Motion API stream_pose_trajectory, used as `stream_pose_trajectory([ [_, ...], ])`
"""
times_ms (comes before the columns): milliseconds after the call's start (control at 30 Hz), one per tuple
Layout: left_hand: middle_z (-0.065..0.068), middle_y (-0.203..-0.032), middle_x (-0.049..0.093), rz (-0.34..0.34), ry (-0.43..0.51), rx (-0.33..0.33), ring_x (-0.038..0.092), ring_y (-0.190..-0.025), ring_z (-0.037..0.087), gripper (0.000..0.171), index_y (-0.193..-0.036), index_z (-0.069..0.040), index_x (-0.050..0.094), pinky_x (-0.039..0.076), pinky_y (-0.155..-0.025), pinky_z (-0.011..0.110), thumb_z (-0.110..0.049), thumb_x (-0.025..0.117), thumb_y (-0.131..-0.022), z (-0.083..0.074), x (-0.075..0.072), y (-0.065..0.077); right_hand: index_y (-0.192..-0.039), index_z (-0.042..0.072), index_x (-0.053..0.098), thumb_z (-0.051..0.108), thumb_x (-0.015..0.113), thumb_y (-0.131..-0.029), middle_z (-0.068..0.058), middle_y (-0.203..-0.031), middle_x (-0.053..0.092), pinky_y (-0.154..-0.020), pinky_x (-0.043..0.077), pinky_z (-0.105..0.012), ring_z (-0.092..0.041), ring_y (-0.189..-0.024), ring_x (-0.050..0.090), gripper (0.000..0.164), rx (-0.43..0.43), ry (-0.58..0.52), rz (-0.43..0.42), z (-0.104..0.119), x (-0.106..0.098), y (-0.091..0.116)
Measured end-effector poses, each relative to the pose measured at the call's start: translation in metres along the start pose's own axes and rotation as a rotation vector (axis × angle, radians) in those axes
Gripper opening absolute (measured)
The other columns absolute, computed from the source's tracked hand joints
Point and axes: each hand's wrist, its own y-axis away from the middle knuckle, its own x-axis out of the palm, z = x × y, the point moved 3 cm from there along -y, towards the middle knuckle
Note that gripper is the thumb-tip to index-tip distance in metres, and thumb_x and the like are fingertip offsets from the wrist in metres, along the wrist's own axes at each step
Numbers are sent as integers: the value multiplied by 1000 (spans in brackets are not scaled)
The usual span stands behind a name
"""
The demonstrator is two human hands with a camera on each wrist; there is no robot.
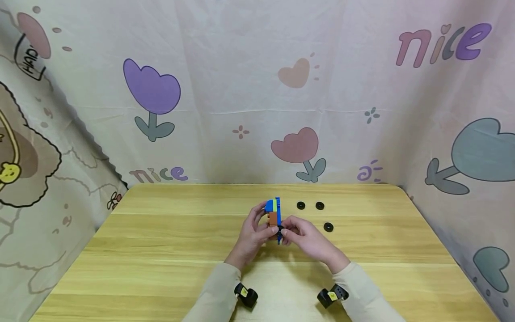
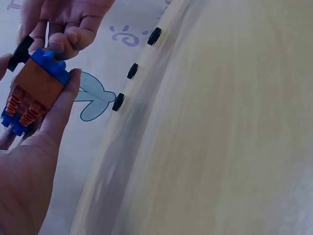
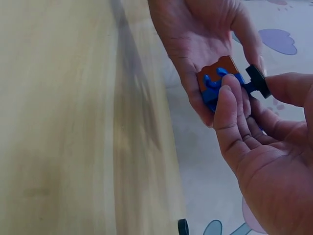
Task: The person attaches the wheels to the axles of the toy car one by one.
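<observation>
A toy-brick build (image 1: 273,218) of blue, orange and green pieces is gripped upright by the left hand (image 1: 250,237) above the table. A black wheel (image 3: 257,81) sits on the short axle at the side of the build's lower end. The right hand (image 1: 307,236) has its thumb on the wheel's outer face, and its bent fingers reach against the build's blue part. In the left wrist view, orange ribbed pieces (image 2: 30,113) and blue studs show on the build. Three loose black wheels, among them one (image 1: 328,227) nearest the right hand, lie on the table.
The other two loose wheels, one at left (image 1: 301,205) and one at right (image 1: 319,205), lie farther back on the wooden table (image 1: 161,250). A printed cloth (image 1: 225,89) hangs behind the table and along both sides.
</observation>
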Motion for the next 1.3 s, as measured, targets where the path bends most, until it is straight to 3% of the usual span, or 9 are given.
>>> stream_pose_trajectory([
  [400,15,-148,34,-6,10,25,55,-112,34,80,-151,-16,26,53,-87,44,2,70,-87,1,3,0,-107,-1,59,11,51,-103,-10,-91,65,-78,53,-49,-27,-82,64,16,1,-57,11,2,-3,-1],
  [600,12,-150,35,-40,-26,16,55,-112,31,65,-151,-16,28,53,-86,45,-6,61,-96,-2,4,-1,-108,0,60,16,53,-102,-10,-95,65,-80,53,-48,-32,-87,63,19,18,-57,9,3,-5,-2],
  [733,10,-151,36,-62,-64,12,57,-115,32,56,-151,-17,32,53,-85,47,-14,57,-100,-3,2,-3,-110,3,62,24,54,-102,-12,-96,65,-80,52,-50,-31,-88,62,24,38,16,-21,2,-7,1],
  [867,11,-151,37,-52,-59,22,56,-117,43,57,-151,-15,31,52,-87,49,-14,57,-101,-4,-1,-3,-112,5,64,30,54,-102,-14,-98,65,-78,52,-49,-30,-88,62,29,43,91,-52,2,-12,5],
  [967,13,-150,37,-42,-36,31,54,-118,48,58,-152,-12,29,52,-87,49,-11,57,-100,-3,-4,-2,-113,4,64,31,54,-102,-12,-99,65,-77,53,-43,-29,-89,63,30,40,134,-60,4,-15,7],
  [1100,15,-149,38,-30,-28,42,58,-114,43,60,-151,-9,29,53,-84,49,-9,59,-99,-3,-5,-1,-110,8,65,30,56,-102,-6,-99,65,-77,52,-34,-23,-90,62,26,28,207,-75,5,-20,11],
  [1300,16,-145,41,-32,-29,42,62,-111,39,57,-150,-11,32,53,-84,50,-9,58,-99,-3,-5,-1,-106,10,66,22,61,-99,-1,-98,64,-78,52,-33,-17,-92,59,15,2,235,-122,6,-34,17],
])
